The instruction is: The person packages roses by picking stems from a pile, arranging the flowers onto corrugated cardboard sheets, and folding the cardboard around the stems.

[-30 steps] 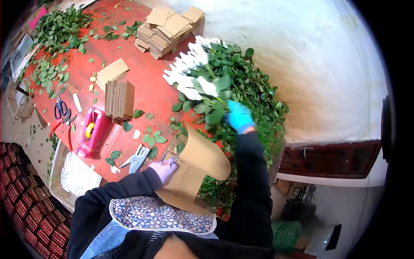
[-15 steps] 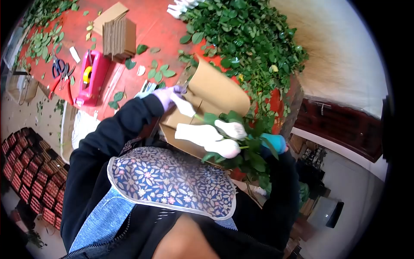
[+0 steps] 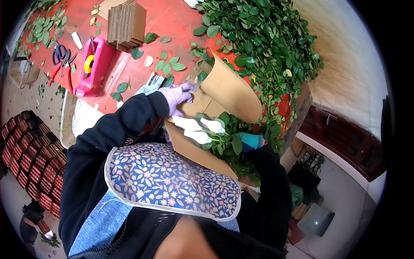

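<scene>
Several roses with white-sleeved heads (image 3: 198, 137) lie over an opened corrugated cardboard wrap (image 3: 233, 88), heads toward the left and leaves toward the right. My right hand (image 3: 251, 141), in a teal glove, is closed around their leafy stems; its fingers are partly hidden by leaves. At the wrap's left end is my left hand (image 3: 177, 98) in a purple glove, fingers spread over the cardboard edge, close to the rose heads. A small metal plate (image 3: 196, 83) sits by its fingertips. Just behind that hand lies a stapler (image 3: 151, 84).
A pink tape dispenser (image 3: 92, 71), pruning shears (image 3: 64, 64) and a stack of cardboard pieces (image 3: 126, 26) stand on the red table (image 3: 116, 71). A large heap of leafy stems (image 3: 263, 39) covers the far right. Another person (image 3: 32, 222) is at lower left.
My right hand has brought the roses left and down into the cardboard wrap. A sleeved rose head near my left hand now lies with the others. The left hand's fingers have spread.
</scene>
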Available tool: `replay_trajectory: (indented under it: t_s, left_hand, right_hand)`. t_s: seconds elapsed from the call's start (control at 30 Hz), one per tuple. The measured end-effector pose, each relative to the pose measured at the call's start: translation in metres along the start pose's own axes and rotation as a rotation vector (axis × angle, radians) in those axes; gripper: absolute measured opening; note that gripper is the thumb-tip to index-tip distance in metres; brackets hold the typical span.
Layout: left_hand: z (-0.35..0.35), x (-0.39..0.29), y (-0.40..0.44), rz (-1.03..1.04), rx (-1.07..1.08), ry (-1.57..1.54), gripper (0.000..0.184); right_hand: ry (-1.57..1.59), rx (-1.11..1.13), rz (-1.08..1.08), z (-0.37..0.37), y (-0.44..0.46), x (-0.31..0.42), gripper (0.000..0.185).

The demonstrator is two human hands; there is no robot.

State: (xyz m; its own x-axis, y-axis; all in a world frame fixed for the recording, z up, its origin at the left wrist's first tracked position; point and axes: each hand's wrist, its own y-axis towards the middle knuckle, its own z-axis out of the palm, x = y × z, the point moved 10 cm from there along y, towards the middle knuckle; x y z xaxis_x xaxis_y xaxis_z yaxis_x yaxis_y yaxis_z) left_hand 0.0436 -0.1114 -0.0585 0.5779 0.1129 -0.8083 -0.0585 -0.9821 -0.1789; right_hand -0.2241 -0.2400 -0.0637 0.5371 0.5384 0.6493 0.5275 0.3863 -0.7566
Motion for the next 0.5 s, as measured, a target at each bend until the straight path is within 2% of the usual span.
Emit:
replay_trajectory:
  t_s: [0.03,0.1,0.13,0.2,0.27,0.3,0.33,0.37,0.4,0.5]
  left_hand:
    - [0.007,0.002,0.000,-0.042,0.030,-0.005,0.073]
    - [-0.001,-0.007,-0.003,-0.063,0.100,-0.057,0.079]
    - [-0.001,-0.011,-0.004,-0.084,0.163,-0.100,0.085]
    - [0.010,0.003,-0.002,-0.017,0.060,-0.073,0.103]
    - [-0.003,-0.009,-0.002,0.009,0.053,-0.147,0.104]
    - [0.003,-0.008,-0.003,0.015,0.074,-0.139,0.104]
    - [0.000,-0.009,-0.005,0.034,-0.008,-0.155,0.101]
    - [-0.003,-0.008,-0.007,0.051,-0.086,-0.171,0.097]
    - [-0.002,-0.012,-0.007,0.060,-0.062,-0.158,0.097]
    - [-0.025,-0.028,-0.013,0.071,-0.241,-0.264,0.064]
  right_hand:
    - [0.098,-0.149,0.044,-0.011,-0.005,-0.008,0.030]
    - [0.209,-0.297,0.093,-0.019,-0.015,-0.014,0.027]
    - [0.545,-0.407,0.152,-0.022,-0.022,-0.023,0.026]
    - [0.902,-0.525,0.207,-0.016,-0.029,-0.022,0.025]
    - [0.175,-0.695,0.073,-0.049,-0.023,0.049,0.023]
    - [0.049,-0.700,0.027,-0.041,-0.013,0.040,0.021]
    - [0.067,-0.719,0.028,-0.038,-0.012,0.037,0.021]
    - [-0.055,-0.690,0.107,-0.032,-0.003,0.032,0.022]
    - [-0.174,-0.659,0.186,-0.027,0.004,0.029,0.023]
    - [-0.181,-0.612,0.131,-0.024,0.016,0.033,0.024]
